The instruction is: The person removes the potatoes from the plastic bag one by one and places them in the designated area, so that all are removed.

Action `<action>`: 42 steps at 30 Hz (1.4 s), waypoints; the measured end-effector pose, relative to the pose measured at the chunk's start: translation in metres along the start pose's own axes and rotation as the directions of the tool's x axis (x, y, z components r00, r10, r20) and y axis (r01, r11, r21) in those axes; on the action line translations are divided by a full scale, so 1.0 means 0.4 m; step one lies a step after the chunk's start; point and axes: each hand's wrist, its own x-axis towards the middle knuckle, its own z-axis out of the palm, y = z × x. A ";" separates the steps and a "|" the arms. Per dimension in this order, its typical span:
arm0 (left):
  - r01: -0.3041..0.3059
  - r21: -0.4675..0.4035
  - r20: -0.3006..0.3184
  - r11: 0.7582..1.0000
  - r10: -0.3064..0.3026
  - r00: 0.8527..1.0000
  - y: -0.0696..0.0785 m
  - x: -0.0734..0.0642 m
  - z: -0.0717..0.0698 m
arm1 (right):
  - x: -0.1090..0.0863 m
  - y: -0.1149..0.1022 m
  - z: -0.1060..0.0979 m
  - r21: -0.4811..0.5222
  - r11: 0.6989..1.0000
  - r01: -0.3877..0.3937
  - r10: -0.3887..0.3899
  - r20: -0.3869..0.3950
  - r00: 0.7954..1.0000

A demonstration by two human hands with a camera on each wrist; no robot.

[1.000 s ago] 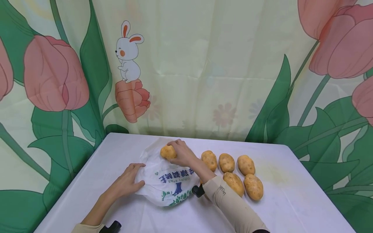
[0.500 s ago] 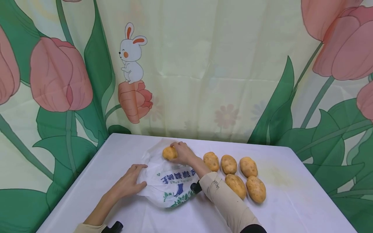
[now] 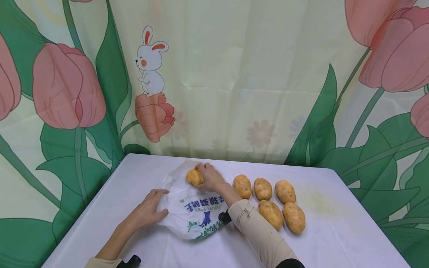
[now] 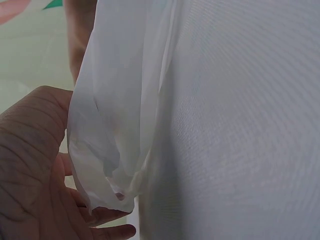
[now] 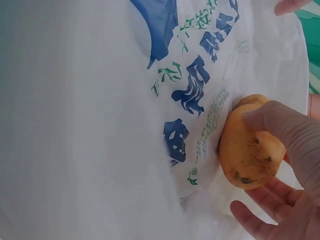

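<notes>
A yellow-brown potato (image 3: 193,177) is in my right hand (image 3: 210,178), over the far part of a white plastic bag (image 3: 179,225) with blue and green print. In the right wrist view, the thumb lies on top of the potato (image 5: 248,150) and the other fingers reach under it, with dark specks on its skin. My left hand (image 3: 147,210) is at the bag's left edge, its fingers and thumb spread apart. The left wrist view shows thin bag plastic (image 4: 117,75) hanging in front of that hand's fingertips and partly hiding them.
Several potatoes lie right of the bag in two rows, among them a far-right potato (image 3: 285,191) and a near-right potato (image 3: 294,217). My right forearm crosses beside them. A white cloth covers the table (image 3: 338,230), and a printed curtain (image 3: 214,123) hangs behind it.
The head view has shifted slightly. Both hands, the bag and the held potato stay in nearly the same places.
</notes>
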 end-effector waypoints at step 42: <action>-0.034 0.010 -0.020 0.999 0.035 0.999 0.001 -0.007 0.002 | -0.208 -0.019 -0.074 0.360 0.932 -0.035 0.116 -0.206 0.972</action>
